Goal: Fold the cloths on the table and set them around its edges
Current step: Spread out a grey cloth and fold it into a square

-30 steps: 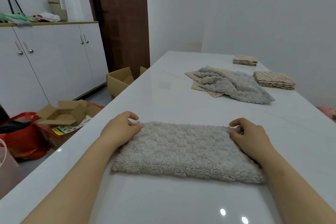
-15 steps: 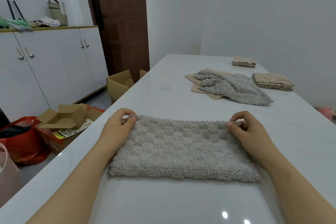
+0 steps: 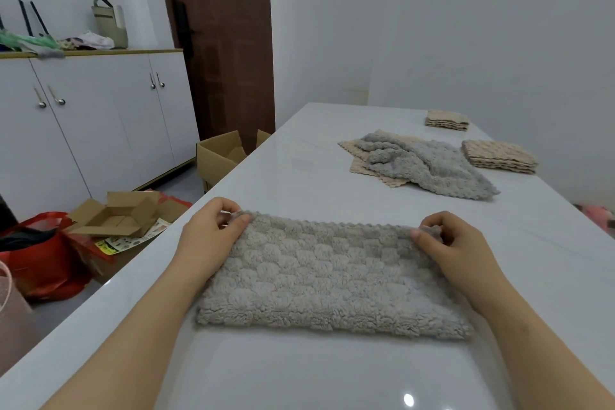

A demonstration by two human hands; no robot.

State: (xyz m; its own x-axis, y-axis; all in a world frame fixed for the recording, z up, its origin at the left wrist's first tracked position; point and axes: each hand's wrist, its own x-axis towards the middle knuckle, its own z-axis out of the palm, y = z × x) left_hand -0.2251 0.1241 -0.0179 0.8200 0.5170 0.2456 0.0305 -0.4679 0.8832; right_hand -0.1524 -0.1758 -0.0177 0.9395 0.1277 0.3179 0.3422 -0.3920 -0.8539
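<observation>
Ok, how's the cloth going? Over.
Left hand and right hand pinch far corners of gray cloth. Cloth flat on table. Loose pile beyond, not blocking.

I log the grey cloth (image 3: 326,273) lying flat on the white table (image 3: 299,170). The left hand (image 3: 206,236) pinches its far left corner, thumb on top. The right hand (image 3: 456,243) pinches its far right corner. Well beyond the right fingers (image 3: 429,221) lies a loose heap (image 3: 432,166) of grey and beige cloths. Right of it are the near beige stack (image 3: 499,156) and the far beige stack (image 3: 447,119), set apart.
</observation>
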